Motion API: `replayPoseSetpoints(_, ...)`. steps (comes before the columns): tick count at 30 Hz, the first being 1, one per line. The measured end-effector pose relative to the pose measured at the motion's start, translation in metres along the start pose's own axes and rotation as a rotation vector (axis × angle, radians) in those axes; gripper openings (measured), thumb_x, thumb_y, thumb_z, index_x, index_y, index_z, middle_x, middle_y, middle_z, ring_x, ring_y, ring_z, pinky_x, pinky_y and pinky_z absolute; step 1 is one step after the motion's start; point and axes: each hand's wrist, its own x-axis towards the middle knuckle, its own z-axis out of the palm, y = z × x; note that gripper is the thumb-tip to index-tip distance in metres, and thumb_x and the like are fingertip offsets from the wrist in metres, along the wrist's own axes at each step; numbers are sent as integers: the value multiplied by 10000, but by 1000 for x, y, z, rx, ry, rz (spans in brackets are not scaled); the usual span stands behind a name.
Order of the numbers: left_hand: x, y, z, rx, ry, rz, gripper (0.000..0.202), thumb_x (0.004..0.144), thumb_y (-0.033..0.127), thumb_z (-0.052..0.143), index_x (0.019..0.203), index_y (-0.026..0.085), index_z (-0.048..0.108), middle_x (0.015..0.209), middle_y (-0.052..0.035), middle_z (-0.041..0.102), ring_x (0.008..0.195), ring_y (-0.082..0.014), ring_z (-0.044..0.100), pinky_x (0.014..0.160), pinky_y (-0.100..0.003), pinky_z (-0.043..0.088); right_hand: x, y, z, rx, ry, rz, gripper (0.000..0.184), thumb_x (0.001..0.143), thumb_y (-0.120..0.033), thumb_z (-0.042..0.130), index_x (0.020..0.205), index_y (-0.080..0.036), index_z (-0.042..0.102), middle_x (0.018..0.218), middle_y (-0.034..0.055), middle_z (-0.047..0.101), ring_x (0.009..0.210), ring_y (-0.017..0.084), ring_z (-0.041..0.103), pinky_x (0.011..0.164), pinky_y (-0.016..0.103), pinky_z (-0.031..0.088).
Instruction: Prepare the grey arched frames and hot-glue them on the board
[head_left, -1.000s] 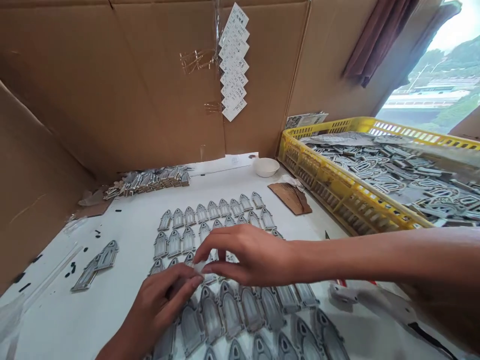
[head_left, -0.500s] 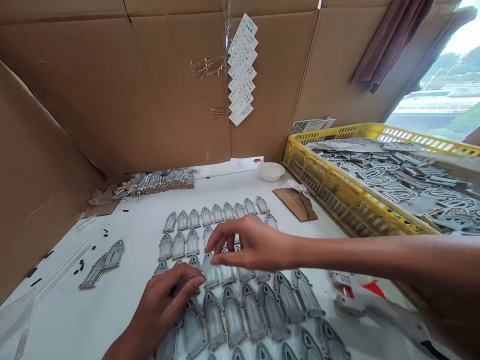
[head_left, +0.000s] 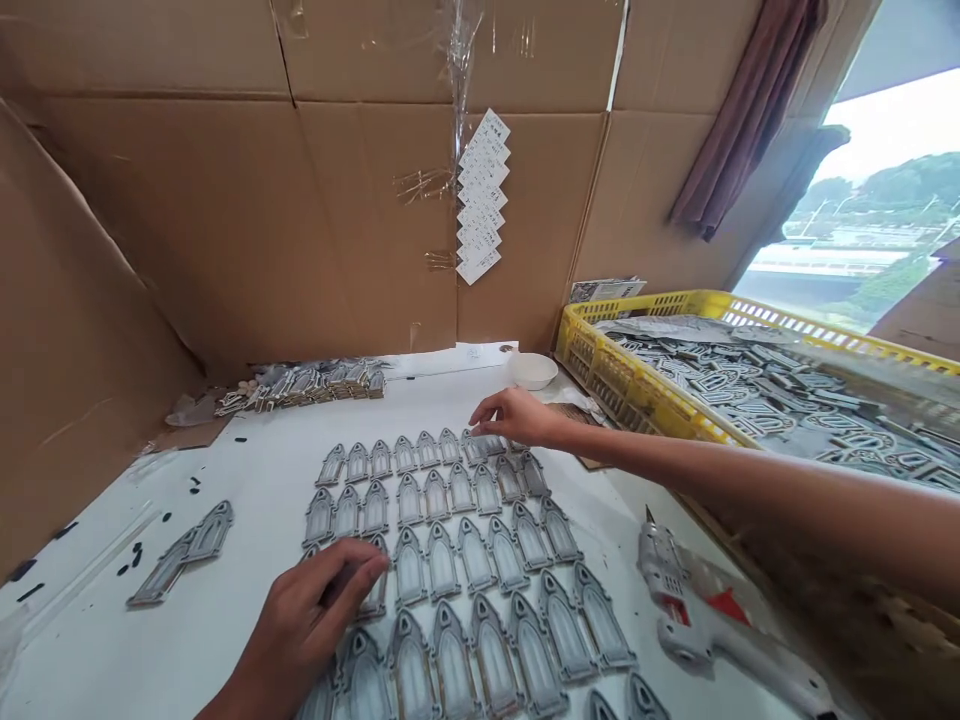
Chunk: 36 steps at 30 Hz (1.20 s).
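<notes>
Rows of small grey arched window-shaped pieces (head_left: pixel 472 555) lie on the white table, their arch tips pointing away from me. My right hand (head_left: pixel 521 415) is over the right part of the farthest row. Its fingers are bent down and drawn together, the tips at one of the pieces there; anything between them is too small to make out. My left hand (head_left: pixel 319 610) hovers low over the left side of the rows, thumb and forefinger brought close together. What those fingers hold, if anything, is hidden.
A glue gun (head_left: pixel 697 620) lies at the right. Behind it stands a yellow crate (head_left: pixel 637 375) full of similar grey parts. A white bowl (head_left: pixel 534 371) and a stack of pieces (head_left: pixel 322 385) are at the back. Two overlapping pieces (head_left: pixel 184 550) lie left. Cardboard walls (head_left: pixel 360 230) enclose the table.
My right hand has moved away from my left hand, farther back to the last row, and its fingers have drawn together. My left hand stays pinched over the left side. The view has tilted up.
</notes>
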Motion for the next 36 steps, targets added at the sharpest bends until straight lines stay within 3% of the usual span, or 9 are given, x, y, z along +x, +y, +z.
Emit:
replayPoseSetpoints(7, 3, 5, -3, -3, 23, 27, 308, 1064, 447, 660, 875, 266, 824, 732, 65, 771, 478, -75, 585, 491, -143, 495, -2, 7, 17, 29, -21, 21, 103, 906, -251, 898, 992, -201, 927, 888, 50, 885, 808, 206, 804, 708, 247, 514)
replayPoseSetpoints(17, 0, 2, 3, -42, 45, 57, 263, 1054, 415, 683, 876, 277, 818, 722, 69, 767, 459, -81, 556, 460, -150, 485, 4, 18, 19, -3, -43, -14, 153, 910, -215, 869, 1046, -229, 938, 951, 50, 902, 861, 230, 827, 751, 261, 529)
replayPoseSetpoints(30, -5, -9, 5, -27, 10, 76, 241, 1070, 396, 674, 914, 277, 813, 758, 53, 774, 496, -87, 589, 492, -164, 477, 2, 11, 14, -34, -73, -45, 196, 922, -193, 828, 1089, -203, 931, 990, 68, 906, 886, 235, 833, 790, 268, 542)
replayPoseSetpoints(36, -7, -13, 8, -22, 0, 84, 259, 1080, 411, 665, 909, 276, 803, 671, 61, 713, 482, -91, 575, 504, -163, 479, 1, 10, 15, -48, -86, -43, 217, 928, -178, 809, 1107, -214, 927, 980, 52, 905, 884, 230, 836, 786, 264, 552)
